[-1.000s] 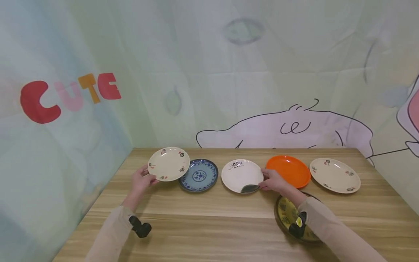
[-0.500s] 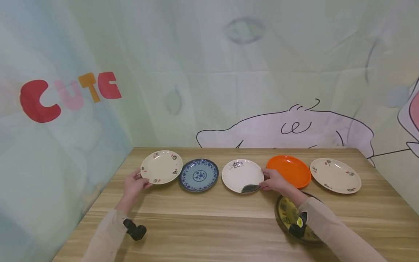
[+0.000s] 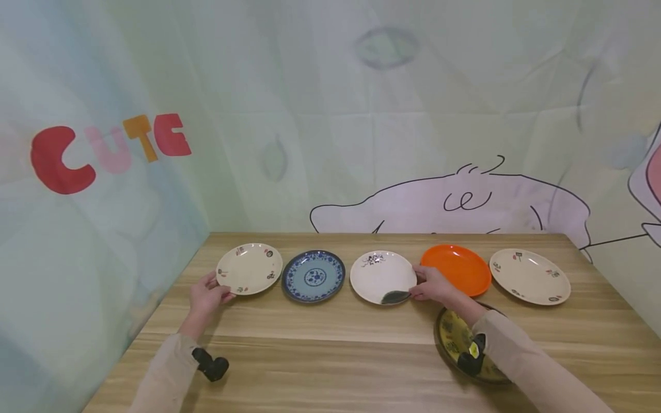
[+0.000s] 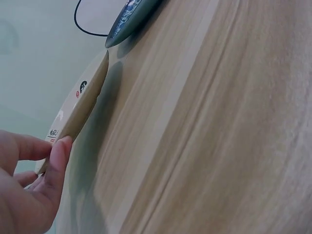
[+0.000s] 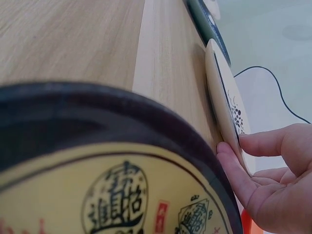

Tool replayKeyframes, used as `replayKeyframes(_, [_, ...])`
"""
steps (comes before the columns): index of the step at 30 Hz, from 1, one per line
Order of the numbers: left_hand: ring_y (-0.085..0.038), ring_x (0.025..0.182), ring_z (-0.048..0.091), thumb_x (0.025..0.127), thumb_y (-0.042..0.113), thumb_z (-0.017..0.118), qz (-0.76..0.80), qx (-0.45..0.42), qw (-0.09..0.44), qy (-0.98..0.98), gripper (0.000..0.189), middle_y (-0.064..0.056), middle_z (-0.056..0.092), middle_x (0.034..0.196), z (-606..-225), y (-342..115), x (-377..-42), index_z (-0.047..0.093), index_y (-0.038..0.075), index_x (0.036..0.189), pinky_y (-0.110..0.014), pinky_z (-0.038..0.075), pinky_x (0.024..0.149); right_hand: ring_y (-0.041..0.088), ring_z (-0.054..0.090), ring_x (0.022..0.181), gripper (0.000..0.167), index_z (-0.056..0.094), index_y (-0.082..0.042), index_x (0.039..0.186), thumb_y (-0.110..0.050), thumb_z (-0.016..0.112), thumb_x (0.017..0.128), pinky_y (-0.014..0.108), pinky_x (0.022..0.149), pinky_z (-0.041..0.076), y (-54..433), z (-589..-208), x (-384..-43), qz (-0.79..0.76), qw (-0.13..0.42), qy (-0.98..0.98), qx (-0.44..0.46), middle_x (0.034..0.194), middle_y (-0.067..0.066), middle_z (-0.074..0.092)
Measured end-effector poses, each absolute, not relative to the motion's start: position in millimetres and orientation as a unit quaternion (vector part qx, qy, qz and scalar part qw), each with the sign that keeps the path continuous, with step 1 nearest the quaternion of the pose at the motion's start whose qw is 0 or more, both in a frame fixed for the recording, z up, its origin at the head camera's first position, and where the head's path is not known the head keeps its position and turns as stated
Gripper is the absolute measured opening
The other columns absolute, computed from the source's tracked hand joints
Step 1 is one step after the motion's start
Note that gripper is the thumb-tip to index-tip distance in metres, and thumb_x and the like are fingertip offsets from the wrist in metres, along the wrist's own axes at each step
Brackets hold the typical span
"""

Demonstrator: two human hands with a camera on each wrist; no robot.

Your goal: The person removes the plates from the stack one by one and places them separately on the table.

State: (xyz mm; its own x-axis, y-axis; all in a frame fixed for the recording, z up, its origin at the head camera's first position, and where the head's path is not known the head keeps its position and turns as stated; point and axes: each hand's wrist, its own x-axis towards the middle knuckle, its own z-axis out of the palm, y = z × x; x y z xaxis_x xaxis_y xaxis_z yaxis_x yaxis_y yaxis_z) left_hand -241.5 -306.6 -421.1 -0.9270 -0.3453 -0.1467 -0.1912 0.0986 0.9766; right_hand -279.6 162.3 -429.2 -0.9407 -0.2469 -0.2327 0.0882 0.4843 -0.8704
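Note:
At the far left of the table, my left hand point(image 3: 206, 295) pinches the near-left rim of a cream plate point(image 3: 250, 268) with small printed marks. In the left wrist view that plate point(image 4: 80, 105) is tilted close over the wood, its shadow beneath. My right hand point(image 3: 431, 284) pinches the right rim of a white plate point(image 3: 382, 275) with a dark leaf and a small flower print. The right wrist view has thumb and fingers on both sides of that rim. Between these two plates lies a blue patterned plate point(image 3: 314, 276).
Right of my right hand lie an orange plate point(image 3: 459, 272) and a cream oval plate point(image 3: 529, 276). A yellow, dark-rimmed plate point(image 3: 451, 338) sits under my right forearm, partly hidden by it. A printed curtain point(image 3: 258, 143) stands behind the wooden table point(image 3: 320, 367).
My left hand has moved left and slightly nearer with the cream plate, lowering it; it no longer overlaps the blue plate. The right hand and the white plate stay put.

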Motion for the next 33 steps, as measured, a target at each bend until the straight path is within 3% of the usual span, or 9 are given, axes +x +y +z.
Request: replayKeyframes(33, [0.000,0.060,0.057,0.085,-0.008,0.044,-0.622,0.195,0.037,-0.757,0.063,-0.038,0.034,0.129,-430.6,-308.2,-241.3,0.011,-0.013,0.139,-0.014,0.053,0.062,0.016,0.061,0.081,0.071,0.020,0.013,0.138,0.004,0.061,0.081,0.032,0.073,0.056,164.7,-431.5,-278.6,-0.531,0.164,0.829,-0.063,0.136,0.034,0.030])
